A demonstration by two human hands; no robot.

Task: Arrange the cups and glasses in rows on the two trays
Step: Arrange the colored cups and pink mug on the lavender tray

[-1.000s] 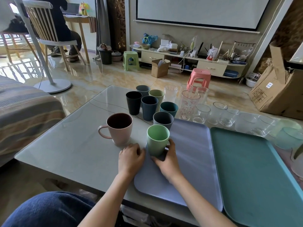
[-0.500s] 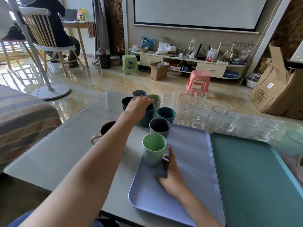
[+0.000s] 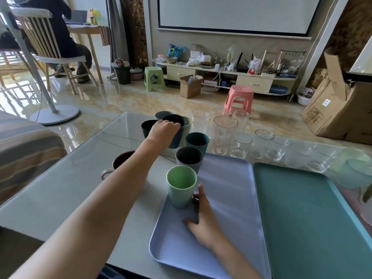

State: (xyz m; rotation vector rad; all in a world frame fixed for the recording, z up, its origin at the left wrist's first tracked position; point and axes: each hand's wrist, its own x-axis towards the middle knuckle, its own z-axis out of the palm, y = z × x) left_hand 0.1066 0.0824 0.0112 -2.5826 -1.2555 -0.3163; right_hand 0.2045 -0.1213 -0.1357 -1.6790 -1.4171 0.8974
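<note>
We see a pale glass-topped table (image 3: pixel 66 190) carrying two flat plastic trays side by side — a lavender rectangular tray (image 3: pixel 225 198) nearer our left, a teal rectangular tray (image 3: pixel 310 214) to its right, bare as far as we can see. Beyond them stand a row of clear drinking glasses (image 3: pixel 241 144) and a cluster of matte plastic cups. Our left hand (image 3: pixel 164 130) reaches far forward, fingers curled over the rim of a dark navy tumbler (image 3: pixel 175 127) which stands upright, perhaps just lifted, among the cluster. The tray lies back toward us and rightward from that grip. A light green plastic cup (image 3: pixel 181 188) and a grey plastic cup (image 3: pixel 189 159) already line the tray's left edge — the open room is to their right. Our right hand (image 3: pixel 203 216) rests flat on the tray, fingers extended beside the green cup, steadying it.
</note>
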